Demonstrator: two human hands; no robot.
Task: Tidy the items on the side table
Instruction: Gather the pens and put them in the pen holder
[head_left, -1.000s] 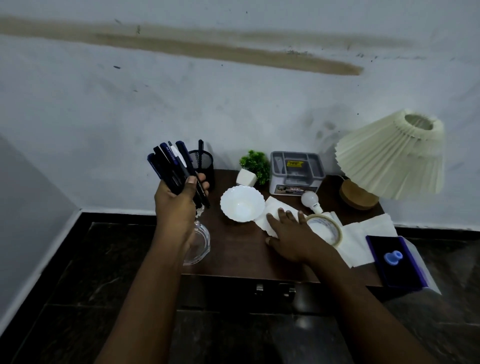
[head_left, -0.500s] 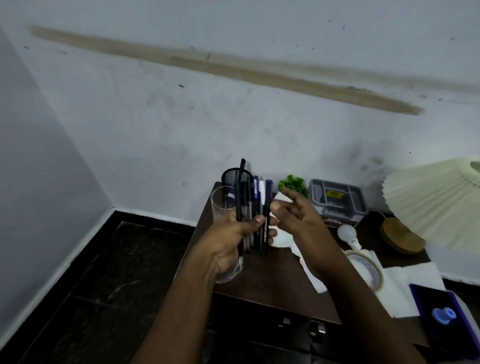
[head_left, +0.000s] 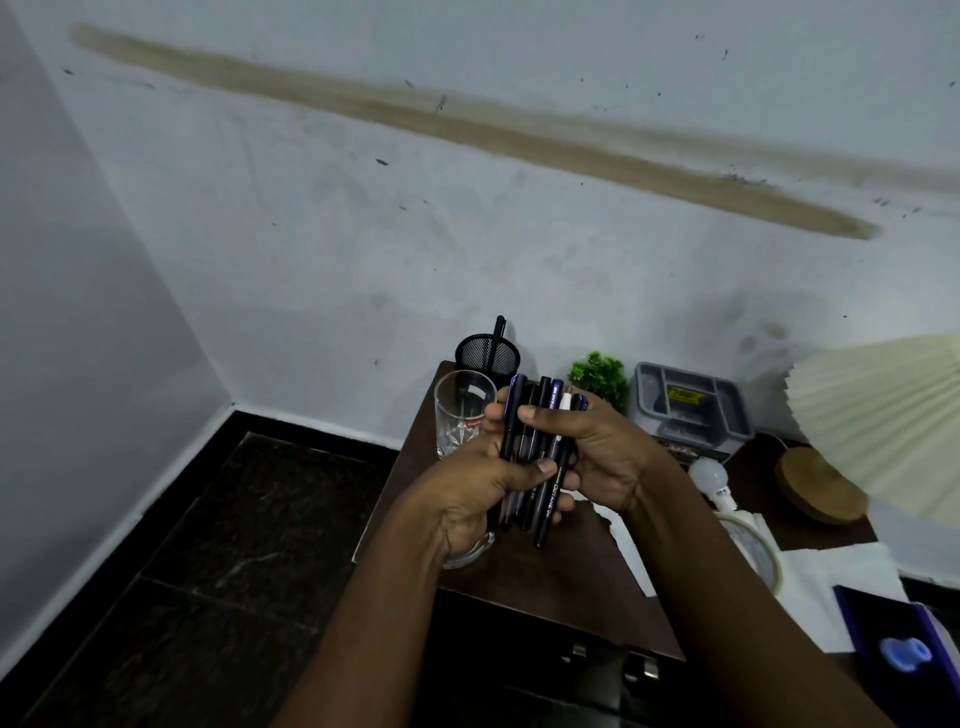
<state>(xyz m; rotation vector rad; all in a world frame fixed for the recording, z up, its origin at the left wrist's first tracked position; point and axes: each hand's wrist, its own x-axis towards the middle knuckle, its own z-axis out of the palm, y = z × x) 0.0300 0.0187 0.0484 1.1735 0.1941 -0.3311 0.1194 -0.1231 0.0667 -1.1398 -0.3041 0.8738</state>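
Both hands hold a bundle of several dark pens (head_left: 540, 452) upright above the left part of the brown side table (head_left: 545, 582). My left hand (head_left: 467, 493) grips the lower half, thumb across the barrels. My right hand (head_left: 592, 447) wraps the upper half from the right, thumb over the front. Behind the bundle stands a clear drinking glass (head_left: 460, 415), and behind that a black mesh pen holder (head_left: 487, 354) with one pen standing in it.
Along the wall sit a small green plant (head_left: 597, 376) and a grey organiser tray (head_left: 691, 410). To the right are a white bulb (head_left: 711, 475), a tape roll (head_left: 753, 545) on white paper, a pleated lamp (head_left: 883, 421) and a blue box (head_left: 904, 649). Dark floor lies left.
My right hand left the paper on the table and closed on the pens that my left hand held. The view swung left and closer to the table.
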